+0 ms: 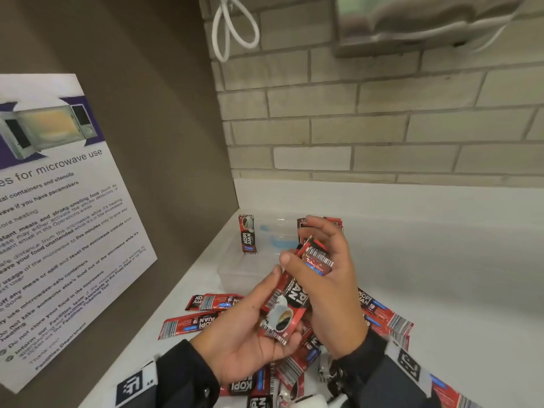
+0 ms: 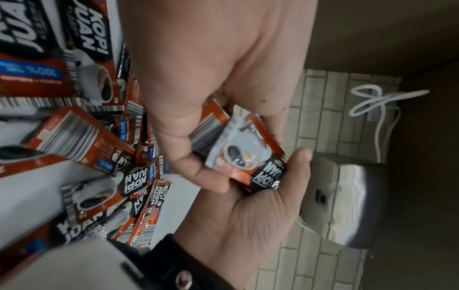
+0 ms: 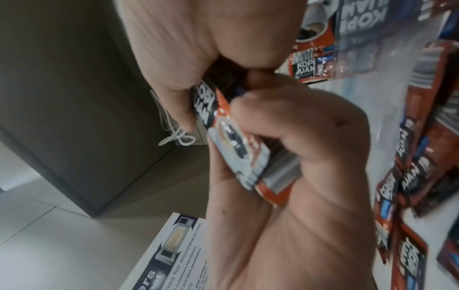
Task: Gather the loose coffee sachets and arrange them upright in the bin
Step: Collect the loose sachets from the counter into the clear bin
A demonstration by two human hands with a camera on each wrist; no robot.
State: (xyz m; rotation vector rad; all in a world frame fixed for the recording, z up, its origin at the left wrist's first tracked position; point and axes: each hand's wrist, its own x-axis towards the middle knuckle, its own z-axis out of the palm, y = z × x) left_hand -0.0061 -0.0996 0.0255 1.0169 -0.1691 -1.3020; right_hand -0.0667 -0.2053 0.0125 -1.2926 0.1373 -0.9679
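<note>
Both hands hold one small stack of red Kopi Juan coffee sachets above the white counter. My left hand cradles its lower end, thumb on top. My right hand grips the upper end from the right. The left wrist view shows the stack pinched between the left hand and the right hand. Behind the hands sits a clear plastic bin. One sachet stands upright at its far left and a few more sachets stand at its far right. Several loose sachets lie flat below the hands.
A microwave-use poster hangs on the brown panel at left. A brick wall backs the counter. A metal dispenser and a white cord hang above. More loose sachets lie at the right.
</note>
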